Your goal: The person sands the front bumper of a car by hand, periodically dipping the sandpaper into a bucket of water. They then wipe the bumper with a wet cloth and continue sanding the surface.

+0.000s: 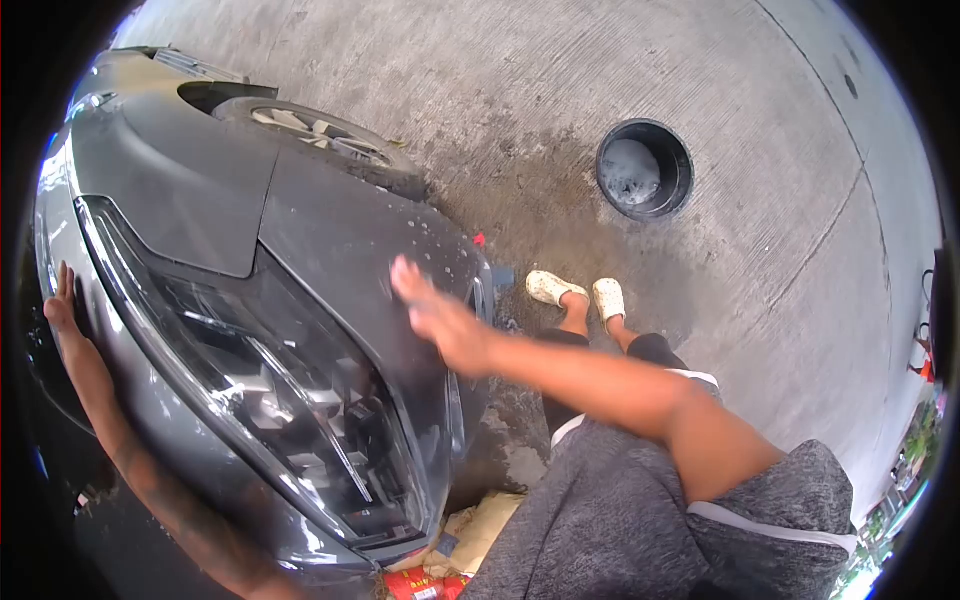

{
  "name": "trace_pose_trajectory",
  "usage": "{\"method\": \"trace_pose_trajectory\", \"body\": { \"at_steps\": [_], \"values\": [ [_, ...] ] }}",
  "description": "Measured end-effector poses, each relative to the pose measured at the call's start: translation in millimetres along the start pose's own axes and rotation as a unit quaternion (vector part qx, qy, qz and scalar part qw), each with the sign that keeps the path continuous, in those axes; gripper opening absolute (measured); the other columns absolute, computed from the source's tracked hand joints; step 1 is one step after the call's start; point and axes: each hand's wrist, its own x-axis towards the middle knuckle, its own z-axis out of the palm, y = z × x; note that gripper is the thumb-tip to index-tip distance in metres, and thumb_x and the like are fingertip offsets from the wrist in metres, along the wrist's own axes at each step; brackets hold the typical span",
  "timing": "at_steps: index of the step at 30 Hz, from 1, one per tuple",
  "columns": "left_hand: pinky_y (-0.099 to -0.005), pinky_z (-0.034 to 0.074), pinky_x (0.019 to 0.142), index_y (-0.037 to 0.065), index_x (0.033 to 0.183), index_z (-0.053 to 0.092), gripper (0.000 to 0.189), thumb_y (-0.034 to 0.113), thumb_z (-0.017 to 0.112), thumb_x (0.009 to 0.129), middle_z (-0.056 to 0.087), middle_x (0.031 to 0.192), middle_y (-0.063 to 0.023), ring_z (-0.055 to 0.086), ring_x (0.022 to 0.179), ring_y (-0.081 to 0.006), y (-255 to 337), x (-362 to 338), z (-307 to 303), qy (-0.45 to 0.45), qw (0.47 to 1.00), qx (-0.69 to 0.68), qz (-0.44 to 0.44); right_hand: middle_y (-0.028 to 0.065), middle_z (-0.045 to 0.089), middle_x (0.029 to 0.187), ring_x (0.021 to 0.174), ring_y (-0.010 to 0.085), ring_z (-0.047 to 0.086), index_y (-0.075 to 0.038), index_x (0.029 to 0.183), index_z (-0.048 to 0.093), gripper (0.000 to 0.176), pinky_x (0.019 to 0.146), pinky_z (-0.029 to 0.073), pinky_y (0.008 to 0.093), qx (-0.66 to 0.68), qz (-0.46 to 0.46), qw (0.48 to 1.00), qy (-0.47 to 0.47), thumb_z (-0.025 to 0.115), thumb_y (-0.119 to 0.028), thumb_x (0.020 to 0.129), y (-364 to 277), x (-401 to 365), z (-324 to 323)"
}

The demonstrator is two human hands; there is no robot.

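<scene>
Right hand (445,325): fingers extended, thumb parted, blurred, nothing visible in them. Palm is hidden and contact unclear—they're either on the car (340,235) or just over it. Front side panel sits right under the fingers, pale specks (432,245) just beyond the tips. Flat pose probably suits the panel's curve.

Headlight (280,375) is to the left of those fingers, near. Red scrap (479,239) lies ahead and right of them, also near. Wheel (320,135) farther out past the tips. Clogs (548,289) off to their right, well apart from the tips—likely stood back to let the arm reach.

Bucket (677,180) farther right again, suds (630,175) inside; probably parked there to clear the feet yet stay handy.

Left hand (62,303), farthest across: fingers straight, nothing visible in them, laid along the hood (175,410)—bracing, I'd guess.
</scene>
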Motion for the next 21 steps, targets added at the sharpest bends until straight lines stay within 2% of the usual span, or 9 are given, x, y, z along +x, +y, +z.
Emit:
{"method": "trace_pose_trajectory", "body": {
  "at_steps": [2,5,7,9,10,13,14,18,21],
  "values": [
    [-0.0444,0.008,0.122,0.008,0.153,0.04,0.087,0.073,0.019,0.099,0.042,0.156,-0.0152,0.03,0.148,-0.0261,-0.5,-2.6,-5.0,-0.002,1.0,0.009,0.006,0.0207,0.008,0.167,0.155,0.0328,0.004,0.003,0.157,0.019,0.064,0.125,0.006,0.0411,-0.022,0.024,0.999,-0.002,0.035,-0.022,0.1,7.5,14.0,-8.8],
    [-0.0438,0.007,0.123,0.006,0.153,0.04,0.085,0.07,0.019,0.101,0.041,0.156,-0.0155,0.03,0.148,-0.0263,-4.9,1.7,-0.3,0.0,1.0,0.002,0.011,0.024,0.01,0.165,0.155,0.0326,0.006,0.005,0.155,0.021,0.062,0.125,0.009,0.0399,-0.019,0.014,1.0,0.015,0.035,-0.024,0.102,-28.4,-52.8,13.1],
    [-0.0426,0.007,0.123,0.005,0.153,0.04,0.084,0.068,0.02,0.102,0.041,0.156,-0.0158,0.03,0.148,-0.0261,-10.1,4.4,-3.3,-0.005,1.0,-0.003,0.009,0.0255,0.01,0.164,0.155,0.0332,0.007,0.005,0.155,0.021,0.062,0.125,0.01,0.0409,-0.028,-0.014,1.0,0.005,0.035,-0.024,0.102,-7.7,-52.0,9.8],
    [-0.0423,0.007,0.123,0.005,0.153,0.04,0.083,0.067,0.019,0.102,0.041,0.156,-0.016,0.03,0.148,-0.0258,-17.3,5.5,-6.7,-0.004,1.0,-0.006,0.02,0.0247,0.01,0.165,0.154,0.0357,0.005,0.004,0.157,0.016,0.066,0.124,0.008,0.044,-0.05,0.078,0.996,0.011,0.036,-0.026,0.101,28.3,-11.2,-11.8],
    [-0.0424,0.007,0.123,0.005,0.153,0.04,0.083,0.067,0.019,0.102,0.041,0.156,-0.016,0.03,0.148,-0.0259,-18.6,4.6,-7.7,-0.003,1.0,-0.006,0.015,0.0241,0.008,0.166,0.154,0.0369,0.003,0.004,0.158,0.013,0.068,0.124,0.007,0.0472,-0.105,0.086,0.991,0.0,0.035,-0.027,0.102,61.6,-1.4,-9.1],
    [-0.042,0.008,0.123,0.005,0.153,0.039,0.084,0.068,0.017,0.102,0.041,0.156,-0.016,0.03,0.148,-0.0263,-4.6,4.7,-4.6,-0.008,1.0,0.008,0.021,0.0254,0.007,0.165,0.154,0.0366,0.004,0.004,0.157,0.013,0.066,0.123,0.007,0.0513,-0.085,0.08,0.993,0.017,0.032,-0.027,0.102,-33.9,-79.7,23.7],
    [-0.0418,0.009,0.123,0.005,0.154,0.038,0.085,0.069,0.017,0.101,0.04,0.156,-0.0161,0.03,0.149,-0.0264,-3.0,4.5,-2.5,-0.008,1.0,0.003,0.004,0.0246,0.003,0.166,0.154,0.0368,0.003,0.003,0.158,0.012,0.066,0.123,0.006,0.0539,-0.067,0.086,0.994,0.01,0.033,-0.026,0.102,-46.3,-93.9,31.8],
    [-0.0401,0.012,0.123,0.005,0.154,0.036,0.087,0.071,0.017,0.1,0.038,0.158,-0.0173,0.03,0.148,-0.0263,-3.7,5.5,1.7,-0.016,0.999,-0.039,-0.018,0.0202,0.001,0.167,0.154,0.0388,0.002,0.0,0.159,0.009,0.071,0.123,0.003,0.054,-0.098,0.11,0.989,-0.01,0.036,-0.029,0.1,-21.0,-54.4,8.8],
    [-0.0381,0.014,0.123,0.004,0.154,0.035,0.086,0.07,0.019,0.101,0.037,0.158,-0.0187,0.031,0.148,-0.0257,-3.6,15.7,3.8,-0.029,0.996,-0.078,-0.012,0.0172,0.001,0.168,0.155,0.0344,0.003,-0.003,0.16,0.011,0.066,0.123,0.001,0.0532,-0.107,0.053,0.992,0.046,0.032,-0.029,0.103,-45.7,-97.2,48.7]
  ]
}}
